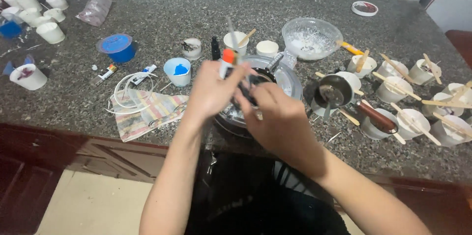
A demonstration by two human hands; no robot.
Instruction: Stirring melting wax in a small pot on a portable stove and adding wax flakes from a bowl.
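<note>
- Nearest to us, our two forearms rise from the bottom edge of the frame and converge toward the centre, over the dark front edge of the granite counter (162, 23).
- Our right hand (279, 123) sits just right of centre, back of the hand up, fingers curled inward and pinching a small dark object (250, 87); what that object is we cannot tell through the blur.
- Our left hand (212, 91) is just left of it, fingers closed around a white tube with an orange cap (226, 61) that sticks up above the knuckles. The fingertips of both hands meet at the dark object.
- Both hands hover over a round metal pan (286, 81) at the centre of the frame, close to the counter's near edge.
- To the lower left of the hands, a striped cloth (142, 117) lies at the counter edge with a coil of white wire (129, 90) on it; bare counter shows between the cloth and the pan.
- To the right, the room is tight: a small metal pot with a wooden handle (339, 92) stands beside white cups with wooden sticks (418, 117).
- Behind the hands stand a white cup with blue inside (178, 70), a blue tub (117, 47) and a clear glass bowl (311, 37).
- At the upper left, more white cups (34, 11) are grouped, well apart from the hands.
</note>
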